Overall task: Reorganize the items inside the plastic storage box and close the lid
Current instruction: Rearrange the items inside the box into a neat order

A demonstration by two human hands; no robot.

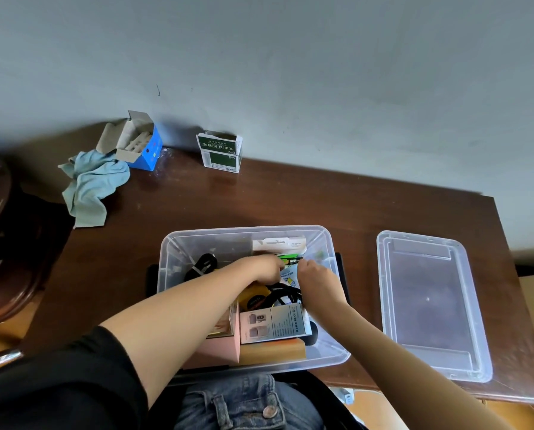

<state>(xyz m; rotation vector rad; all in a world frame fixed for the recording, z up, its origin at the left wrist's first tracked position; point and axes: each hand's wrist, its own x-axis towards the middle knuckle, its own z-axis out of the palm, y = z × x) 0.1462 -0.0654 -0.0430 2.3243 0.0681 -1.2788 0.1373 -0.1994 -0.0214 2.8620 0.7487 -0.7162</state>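
Left hand [267, 268] and right hand [313, 273], forearms converging from 7 and 5 o'clock, reach knuckles-up into the clear plastic storage box [327, 339] at table centre, fingers curled on a thin printed packet [289, 268] between them; whether each truly pinches it cannot be told. Inside lie glossy cardboard cartons [275, 325], coiled black cables [285, 294] and a flat white pack [278, 243] at 12 o'clock. The translucent, round-cornered lid [430, 305] lies flat at 3 o'clock on the dark wooden table [290, 197].
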